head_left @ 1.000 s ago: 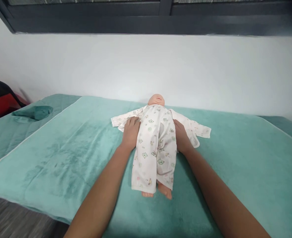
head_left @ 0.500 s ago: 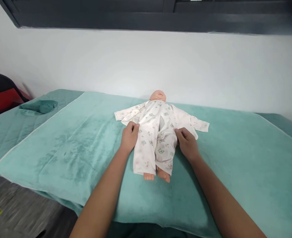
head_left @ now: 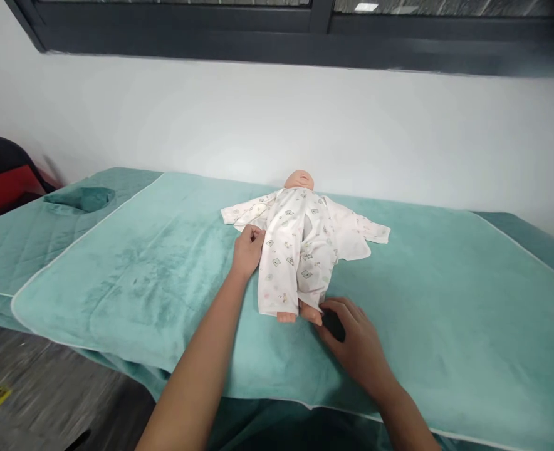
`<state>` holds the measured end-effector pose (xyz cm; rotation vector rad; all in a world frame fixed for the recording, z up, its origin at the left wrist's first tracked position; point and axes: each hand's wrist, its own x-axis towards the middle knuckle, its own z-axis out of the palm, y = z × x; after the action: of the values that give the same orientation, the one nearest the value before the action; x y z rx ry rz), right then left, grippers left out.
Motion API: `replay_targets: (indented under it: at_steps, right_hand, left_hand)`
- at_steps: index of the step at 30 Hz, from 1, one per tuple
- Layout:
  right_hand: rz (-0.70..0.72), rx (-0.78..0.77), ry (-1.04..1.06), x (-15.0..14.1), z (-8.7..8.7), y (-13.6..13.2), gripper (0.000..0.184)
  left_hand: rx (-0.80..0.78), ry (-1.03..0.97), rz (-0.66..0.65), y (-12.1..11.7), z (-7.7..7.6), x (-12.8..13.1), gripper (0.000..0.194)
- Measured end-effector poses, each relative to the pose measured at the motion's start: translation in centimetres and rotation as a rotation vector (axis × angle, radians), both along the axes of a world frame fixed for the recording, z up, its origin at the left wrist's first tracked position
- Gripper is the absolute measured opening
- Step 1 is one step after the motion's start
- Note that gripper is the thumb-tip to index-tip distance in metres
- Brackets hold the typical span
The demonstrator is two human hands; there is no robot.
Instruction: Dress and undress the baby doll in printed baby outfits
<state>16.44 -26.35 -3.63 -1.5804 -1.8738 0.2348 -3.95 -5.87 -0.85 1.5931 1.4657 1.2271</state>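
A baby doll [head_left: 299, 180] lies on its back, head toward the wall. It wears a white printed top with spread sleeves [head_left: 373, 230] and matching white trousers [head_left: 279, 269], from which its two feet [head_left: 311, 314] stick out. At the trousers' left edge, near the waist, my left hand [head_left: 249, 250] is closed in a pinch on the cloth. My right hand [head_left: 352, 341] curves beside the doll's right-side foot, thumb and forefinger apart, with the fingertips by the trouser cuff. Whether they touch the cuff or foot I cannot tell.
A green plush cover [head_left: 140, 263] spreads over the bed under the doll. At the far left lies a rumpled hollow in the green cloth [head_left: 82, 198], with a black and red chair [head_left: 7, 181] beyond it. A white wall [head_left: 187, 119] rises behind.
My right hand has let go of the trousers' right side near the hip and moved down to the foot, its fingers spreading. My left hand stays at the waist.
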Motion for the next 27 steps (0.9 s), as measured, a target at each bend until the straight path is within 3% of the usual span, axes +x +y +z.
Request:
replay_targets:
  at_steps: [5, 12, 16, 20, 24, 27]
  right_hand:
    - [-0.010, 0.067, 0.072, -0.7, 0.2, 0.5, 0.011]
    - [-0.033, 0.288, 0.242, 0.2, 3.2, -2.4, 0.018]
    - [-0.014, 0.218, 0.115, 0.3, 5.0, -3.0, 0.015]
    - [0.013, 0.232, 0.016, -1.6, 5.8, -2.3, 0.018]
    - [0.094, 0.158, -0.223, -4.6, 5.5, -0.2, 0.028]
    - [0.075, 0.073, -0.363, -5.9, 4.8, 1.5, 0.024]
  left_hand:
    - [0.005, 0.003, 0.000, -0.1, 0.0, -0.1, 0.012]
    - [-0.001, -0.003, 0.010, -0.3, 0.4, -0.3, 0.011]
    - [0.003, -0.009, 0.015, -0.3, 0.5, -0.3, 0.011]
    - [0.007, -0.023, 0.021, -0.1, 0.3, -0.3, 0.011]
    - [0.016, -0.032, 0.033, 0.1, 0.2, -0.4, 0.013]
    - [0.031, -0.010, 0.036, 0.1, 0.0, -0.5, 0.015]
